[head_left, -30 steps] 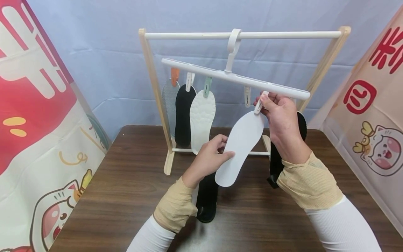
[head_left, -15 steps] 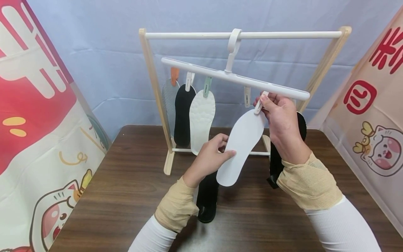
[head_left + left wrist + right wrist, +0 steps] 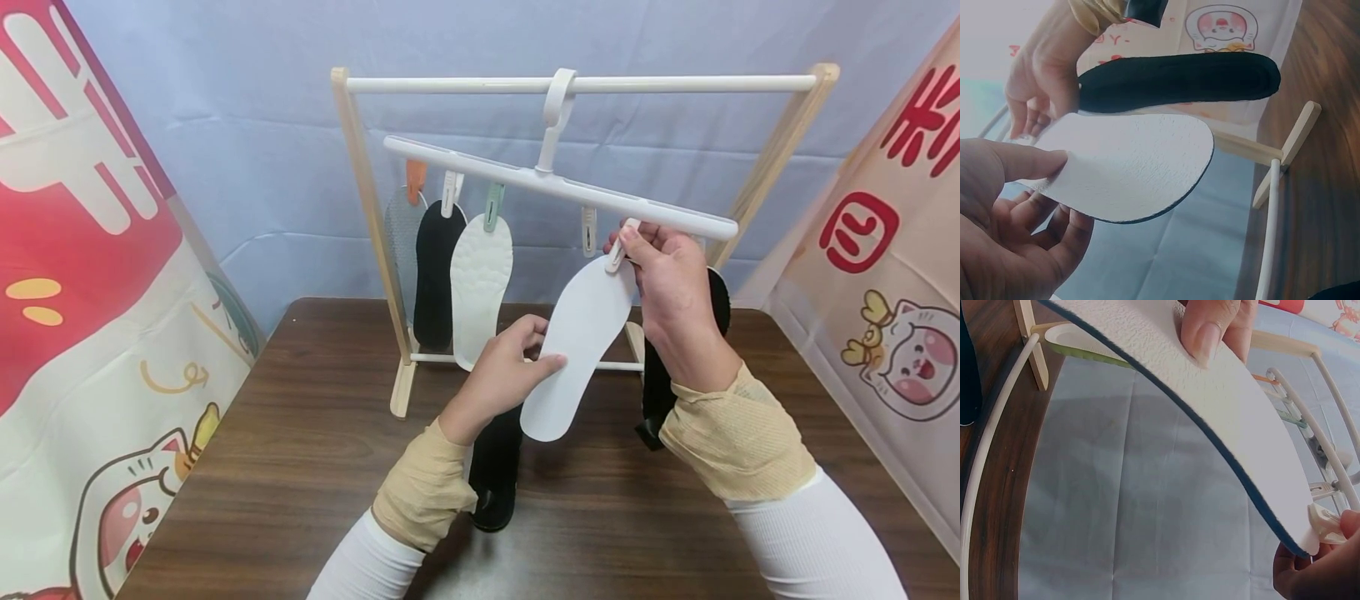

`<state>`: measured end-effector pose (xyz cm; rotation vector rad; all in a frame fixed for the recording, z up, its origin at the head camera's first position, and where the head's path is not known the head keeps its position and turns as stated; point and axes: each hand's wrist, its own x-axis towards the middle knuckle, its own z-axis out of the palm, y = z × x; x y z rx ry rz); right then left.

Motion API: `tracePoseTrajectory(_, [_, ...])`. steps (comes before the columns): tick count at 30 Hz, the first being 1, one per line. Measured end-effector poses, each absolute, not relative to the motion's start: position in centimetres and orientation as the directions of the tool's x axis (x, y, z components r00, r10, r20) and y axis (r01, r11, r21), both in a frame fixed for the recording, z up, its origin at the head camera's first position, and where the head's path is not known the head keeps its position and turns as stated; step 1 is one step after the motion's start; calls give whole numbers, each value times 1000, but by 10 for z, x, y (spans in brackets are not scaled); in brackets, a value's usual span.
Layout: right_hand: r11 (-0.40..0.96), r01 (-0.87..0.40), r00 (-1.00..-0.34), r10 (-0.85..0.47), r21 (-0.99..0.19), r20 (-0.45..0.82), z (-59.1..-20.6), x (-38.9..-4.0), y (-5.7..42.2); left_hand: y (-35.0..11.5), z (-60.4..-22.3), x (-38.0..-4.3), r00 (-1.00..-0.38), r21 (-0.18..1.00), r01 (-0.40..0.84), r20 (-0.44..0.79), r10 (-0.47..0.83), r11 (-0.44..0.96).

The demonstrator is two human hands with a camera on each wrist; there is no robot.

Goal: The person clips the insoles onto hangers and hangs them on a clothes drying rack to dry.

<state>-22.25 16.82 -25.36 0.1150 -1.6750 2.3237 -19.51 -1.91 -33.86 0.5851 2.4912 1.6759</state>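
My left hand [image 3: 502, 371] pinches the side of a white insole [image 3: 581, 333], thumb on the near face and fingers behind. A thin dark blue edge runs round this insole [image 3: 1229, 456] in the right wrist view. My right hand [image 3: 675, 287] pinches a white clip [image 3: 621, 250] that hangs from the right half of a white hanger [image 3: 457, 162]. The insole's upper end meets the clip's lower end; whether the clip bites on it, I cannot tell. The hanger tilts down to the right.
A grey insole [image 3: 403, 250], a black insole [image 3: 437, 279] and a white quilted insole [image 3: 482, 283] hang from clips at left. An unused clip [image 3: 588, 232] hangs mid-hanger. Another black insole [image 3: 1179, 81] hangs beyond my right hand. A dark insole [image 3: 495, 467] lies on the table.
The white insole and my left hand have shifted slightly up and to the right, bringing the insole's upper end to the clip. My right hand has stayed in place.
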Motion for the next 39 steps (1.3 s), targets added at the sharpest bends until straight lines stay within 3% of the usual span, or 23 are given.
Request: tracePoseTrajectory(39, [-275,-259,-960,176,-926,216,-254,-223,170,-14,-338,-196,-916,901,297,174,362,317])
